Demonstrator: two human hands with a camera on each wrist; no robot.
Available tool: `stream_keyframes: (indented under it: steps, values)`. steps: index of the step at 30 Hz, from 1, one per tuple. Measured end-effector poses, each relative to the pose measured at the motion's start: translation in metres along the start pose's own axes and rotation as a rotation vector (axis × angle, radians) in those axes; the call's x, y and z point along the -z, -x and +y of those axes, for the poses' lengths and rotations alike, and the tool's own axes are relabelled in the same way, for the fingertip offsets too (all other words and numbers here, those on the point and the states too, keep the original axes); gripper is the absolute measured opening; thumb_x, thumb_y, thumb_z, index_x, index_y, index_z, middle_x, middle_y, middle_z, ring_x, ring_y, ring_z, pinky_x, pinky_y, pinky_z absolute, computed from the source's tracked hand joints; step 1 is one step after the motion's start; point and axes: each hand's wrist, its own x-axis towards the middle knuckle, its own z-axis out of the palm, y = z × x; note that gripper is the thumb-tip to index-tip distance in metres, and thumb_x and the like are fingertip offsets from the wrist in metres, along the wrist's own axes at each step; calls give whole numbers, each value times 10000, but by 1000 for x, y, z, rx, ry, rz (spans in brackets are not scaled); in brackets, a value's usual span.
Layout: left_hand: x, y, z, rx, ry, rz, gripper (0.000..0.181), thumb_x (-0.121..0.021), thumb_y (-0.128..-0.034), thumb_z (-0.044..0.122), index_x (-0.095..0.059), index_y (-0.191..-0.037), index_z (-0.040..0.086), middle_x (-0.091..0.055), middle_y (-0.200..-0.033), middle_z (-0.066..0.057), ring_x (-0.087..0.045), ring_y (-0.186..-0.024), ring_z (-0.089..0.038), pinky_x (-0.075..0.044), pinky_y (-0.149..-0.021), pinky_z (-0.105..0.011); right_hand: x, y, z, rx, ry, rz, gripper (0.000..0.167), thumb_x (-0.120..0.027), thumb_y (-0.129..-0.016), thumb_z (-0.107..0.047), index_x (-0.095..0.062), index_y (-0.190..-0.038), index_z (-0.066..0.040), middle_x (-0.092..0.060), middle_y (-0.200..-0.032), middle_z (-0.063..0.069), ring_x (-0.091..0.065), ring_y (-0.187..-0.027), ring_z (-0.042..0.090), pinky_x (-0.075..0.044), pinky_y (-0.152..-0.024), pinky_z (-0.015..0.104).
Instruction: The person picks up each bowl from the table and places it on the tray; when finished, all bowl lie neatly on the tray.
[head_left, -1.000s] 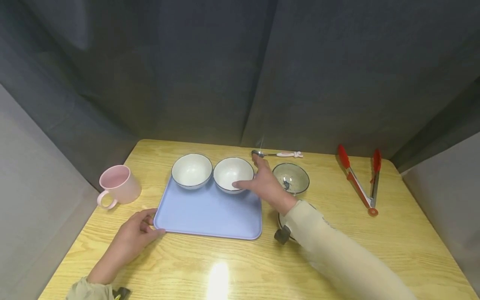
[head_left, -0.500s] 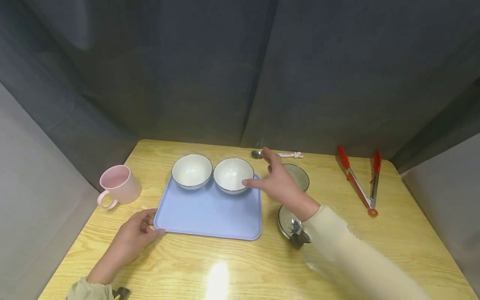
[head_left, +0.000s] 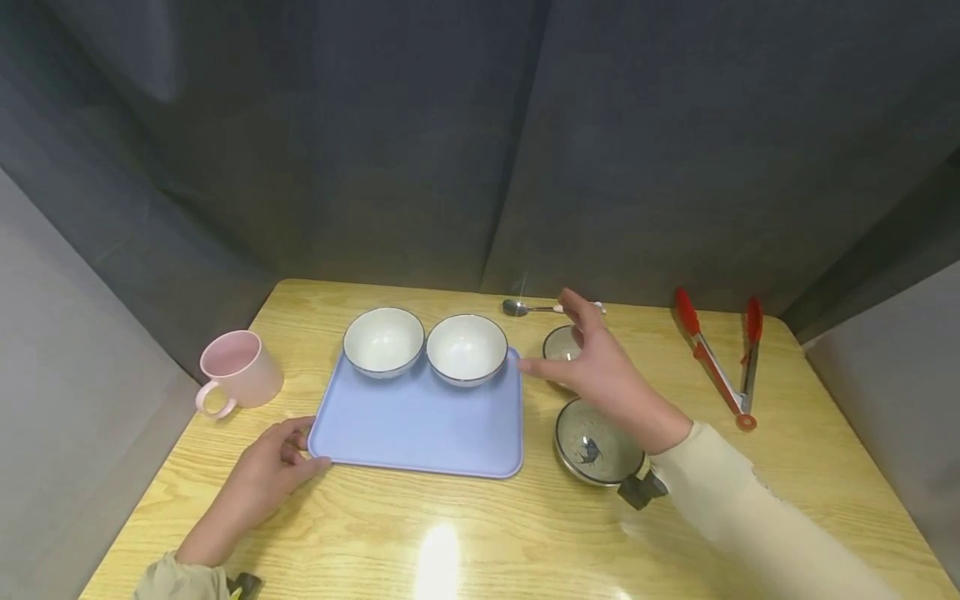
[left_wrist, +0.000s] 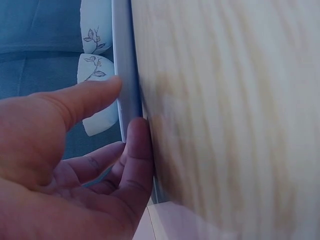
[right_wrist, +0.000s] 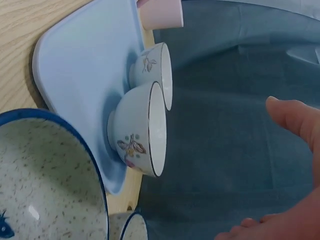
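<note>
My left hand [head_left: 258, 479] holds the near-left corner of a light blue tray [head_left: 412, 429]. In the left wrist view its thumb lies on the tray's rim and the other fingers are bent at the edge. Two white bowls with dark rims, a left bowl [head_left: 384, 342] and a right bowl [head_left: 467, 350], stand side by side at the tray's back. My right hand [head_left: 611, 379], thumb and forefinger spread and nothing held, hovers right of the tray. Under it are a speckled bowl [head_left: 588, 446] with a blue figure inside and another speckled bowl [head_left: 558, 343], partly hidden.
A pink mug [head_left: 243, 371] stands left of the tray. Behind the right hand lies a spoon [head_left: 516, 308] with a pink-white handle. Red-tipped tongs [head_left: 723, 379] lie spread at the right. A dark curtain [head_left: 420, 150] hangs behind the wooden table [head_left: 360, 542].
My right hand has let go of the right white bowl and moved right, away from it, over the speckled bowls. The left hand, tray and white bowls stay in place.
</note>
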Motion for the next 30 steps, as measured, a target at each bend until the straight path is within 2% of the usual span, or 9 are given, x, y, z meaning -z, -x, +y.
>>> stream_keyframes:
  steps: [6, 11, 20, 30]
  values:
    - [2, -1, 3, 17, 1, -14, 701, -875, -996, 263, -575, -1549, -44, -697, -1144, -113, -645, -917, -162, -508, -693, -243, 13, 12, 9, -6, 3, 5, 1257, -927, -934, -332, -47, -1809, -132, -120, -1892, 89, -158, -1759, 380, -204, -1421, 548]
    - [1, -2, 2, 1, -1, -8, 697, -881, -988, 255, -582, -1541, -49, -702, -1128, -108, -636, -891, -140, -507, -685, -242, 20, 23, 20, -8, -2, 21, 1258, -927, -932, -294, -40, -1809, -130, -127, -1891, 101, -164, -1754, 390, -194, -1420, 565]
    - [2, 0, 2, -2, -1, -7, 699, -878, -992, 268, -582, -1541, -48, -699, -1133, -104, -628, -890, -133, -509, -692, -239, 26, 39, 42, -2, -12, 9, 1243, -918, -938, -242, -36, -1799, -82, -132, -1876, 170, -133, -1752, 418, -184, -1406, 627]
    - [1, 1, 3, 1, -2, -5, 691, -881, -989, 246, -584, -1538, -50, -697, -1116, -103, -640, -905, -148, -520, -698, -233, 30, 55, 68, -26, -30, 14, 1261, -911, -943, -224, 5, -1797, -79, -123, -1867, 232, -116, -1747, 458, -177, -1388, 672]
